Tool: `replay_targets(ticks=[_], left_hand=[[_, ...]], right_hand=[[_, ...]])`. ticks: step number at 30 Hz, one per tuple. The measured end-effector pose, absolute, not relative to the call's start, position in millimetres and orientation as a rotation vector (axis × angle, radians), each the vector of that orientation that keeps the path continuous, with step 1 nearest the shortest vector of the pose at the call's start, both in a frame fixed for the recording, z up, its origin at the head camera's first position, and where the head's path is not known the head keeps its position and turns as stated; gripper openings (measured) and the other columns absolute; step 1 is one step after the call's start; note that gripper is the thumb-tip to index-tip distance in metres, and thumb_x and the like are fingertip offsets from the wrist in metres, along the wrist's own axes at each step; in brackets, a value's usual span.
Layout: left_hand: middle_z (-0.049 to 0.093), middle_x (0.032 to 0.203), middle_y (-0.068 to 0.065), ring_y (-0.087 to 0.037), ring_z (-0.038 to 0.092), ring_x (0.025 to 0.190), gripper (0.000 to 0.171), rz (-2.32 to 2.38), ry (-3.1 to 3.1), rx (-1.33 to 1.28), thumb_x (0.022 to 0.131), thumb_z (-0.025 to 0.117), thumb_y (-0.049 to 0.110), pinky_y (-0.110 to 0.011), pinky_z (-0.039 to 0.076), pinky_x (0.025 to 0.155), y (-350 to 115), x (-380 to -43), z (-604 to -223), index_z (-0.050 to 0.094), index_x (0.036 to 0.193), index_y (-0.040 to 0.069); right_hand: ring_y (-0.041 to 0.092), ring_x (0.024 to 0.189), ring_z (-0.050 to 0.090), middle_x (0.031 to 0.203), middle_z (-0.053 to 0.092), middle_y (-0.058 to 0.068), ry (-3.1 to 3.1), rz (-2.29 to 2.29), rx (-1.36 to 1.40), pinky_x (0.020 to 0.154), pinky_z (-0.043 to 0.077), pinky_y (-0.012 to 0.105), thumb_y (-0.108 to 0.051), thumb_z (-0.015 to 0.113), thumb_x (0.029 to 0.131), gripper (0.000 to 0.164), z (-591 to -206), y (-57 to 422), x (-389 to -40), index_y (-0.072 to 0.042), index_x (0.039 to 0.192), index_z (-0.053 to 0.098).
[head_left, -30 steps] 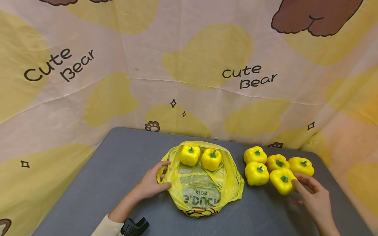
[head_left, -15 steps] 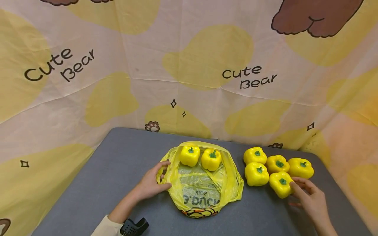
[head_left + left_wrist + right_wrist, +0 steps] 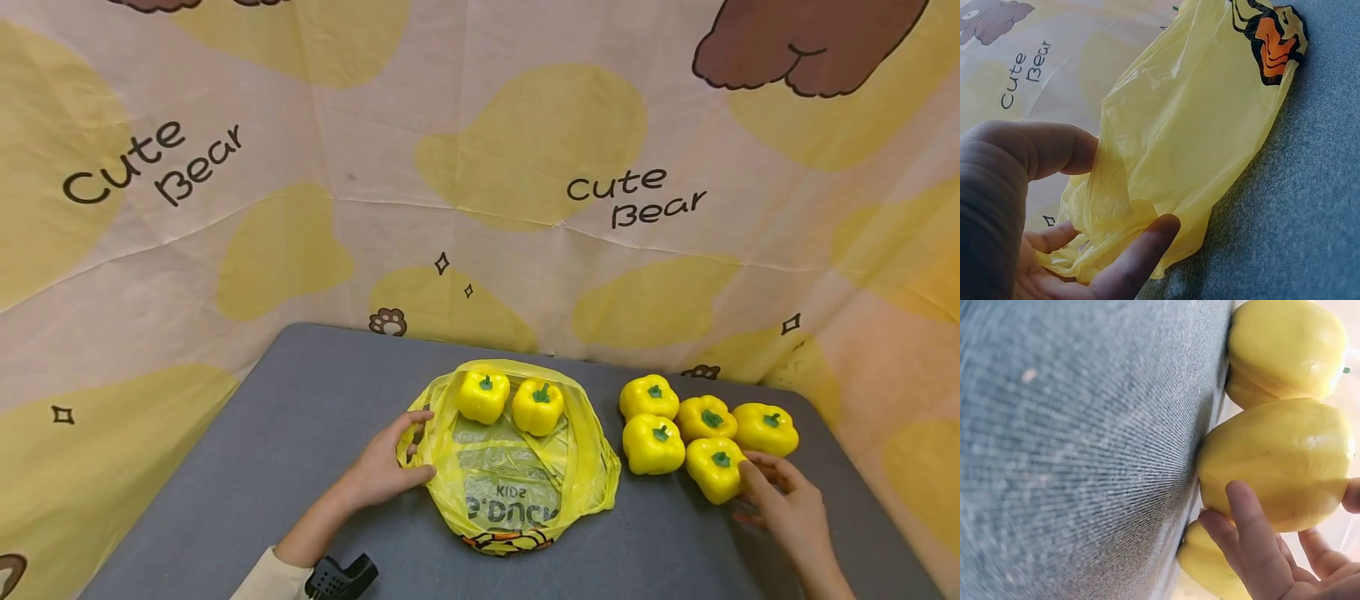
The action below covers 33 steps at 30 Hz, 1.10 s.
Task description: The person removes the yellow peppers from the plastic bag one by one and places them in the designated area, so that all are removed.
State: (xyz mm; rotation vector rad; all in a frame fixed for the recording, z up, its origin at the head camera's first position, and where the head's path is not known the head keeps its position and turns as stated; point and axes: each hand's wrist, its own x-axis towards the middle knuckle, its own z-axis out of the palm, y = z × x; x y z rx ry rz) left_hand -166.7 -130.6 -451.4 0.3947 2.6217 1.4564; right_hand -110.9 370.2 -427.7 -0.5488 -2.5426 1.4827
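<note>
A yellow plastic bag (image 3: 592, 475) lies on the table with its mouth spread toward me, two yellow bell peppers (image 3: 480, 404) inside at its far side. My left hand (image 3: 377, 468) grips the bag's left edge. In the left wrist view the fingers and thumb (image 3: 1141, 253) lie around the thin plastic (image 3: 1191, 119). Over on the right, my right hand (image 3: 797, 512) holds the nearest loose bell pepper (image 3: 711, 485) from its right side. The right wrist view shows the fingers (image 3: 1252, 531) against the lower side of that bell pepper (image 3: 1285, 456).
Several more yellow bell peppers (image 3: 651, 454) stand grouped close behind and left of the held one. The grey table (image 3: 315, 392) ends at a cloth backdrop (image 3: 510, 275) printed with bears and lettering. A black strap device (image 3: 341, 577) sits on my left wrist.
The bell pepper at my right hand has shifted slightly toward me, away from the group, and the hand moved with it. My left hand and the bag stay as they were.
</note>
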Motion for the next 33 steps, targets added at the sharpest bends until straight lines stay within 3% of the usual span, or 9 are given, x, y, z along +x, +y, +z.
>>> replay_targets(ticks=[5, 9, 17, 26, 29, 33], left_hand=[[0.049, 0.14, -0.019, -0.028, 0.062, 0.106, 0.073, 1.458, 2.622, 0.401, 0.076, 0.076, 0.019, -0.035, 0.049, 0.083, -130.6, -166.6, -450.8, 0.043, 0.141, 0.015], [0.049, 0.14, -0.019, -0.029, 0.062, 0.106, 0.073, 1.46, 2.621, 0.403, 0.076, 0.076, 0.019, -0.035, 0.049, 0.083, -130.8, -166.6, -450.5, 0.043, 0.141, 0.015], [0.049, 0.139, -0.019, -0.029, 0.063, 0.106, 0.073, 1.444, 2.633, 0.421, 0.076, 0.076, 0.019, -0.035, 0.05, 0.084, -130.8, -167.3, -450.7, 0.043, 0.141, 0.015], [0.047, 0.142, -0.019, -0.027, 0.063, 0.105, 0.072, 1.452, 2.624, 0.437, 0.077, 0.076, 0.019, -0.03, 0.05, 0.082, -131.3, -167.6, -450.7, 0.043, 0.141, 0.015], [0.046, 0.142, -0.019, -0.028, 0.063, 0.105, 0.072, 1.464, 2.62, 0.438, 0.077, 0.076, 0.019, -0.028, 0.05, 0.08, -131.2, -167.5, -451.0, 0.043, 0.141, 0.014], [0.048, 0.14, -0.018, -0.029, 0.063, 0.106, 0.073, 1.489, 2.615, 0.429, 0.077, 0.076, 0.018, -0.027, 0.051, 0.08, -130.8, -167.0, -451.1, 0.042, 0.141, 0.014]], right_hand=[[0.011, 0.065, 0.068, 0.077, 0.055, -0.028, -2.525, 1.522, -0.545, 0.058, 0.058, 0.037, -0.04, 0.052, 0.097, 0.044, -427.4, 370.9, -112.3, -0.003, 0.121, 0.05], [0.012, 0.067, 0.068, 0.081, 0.055, -0.024, -2.527, 1.583, -0.611, 0.062, 0.058, 0.038, -0.043, 0.05, 0.097, 0.05, -425.9, 369.9, -113.9, -0.003, 0.126, 0.046], [0.015, 0.07, 0.068, 0.1, 0.059, -0.001, -2.584, 1.531, -0.717, 0.06, 0.058, 0.042, -0.047, 0.045, 0.098, 0.062, -422.5, 366.8, -115.4, 0.0, 0.137, 0.038], [0.005, 0.067, 0.061, 0.104, 0.064, 0.018, -2.649, 1.296, -0.742, 0.059, 0.057, 0.032, -0.045, 0.042, 0.099, 0.059, -421.1, 365.0, -115.9, 0.0, 0.136, 0.044], [0.002, 0.067, 0.062, 0.113, 0.061, 0.026, -2.636, 1.316, -0.734, 0.061, 0.057, 0.032, -0.042, 0.041, 0.1, 0.057, -421.9, 364.0, -115.9, 0.001, 0.137, 0.043], [-0.001, 0.067, 0.062, 0.111, 0.061, 0.024, -2.6, 1.371, -0.706, 0.062, 0.058, 0.032, -0.038, 0.041, 0.1, 0.054, -423.3, 363.8, -115.3, 0.003, 0.136, 0.043]])
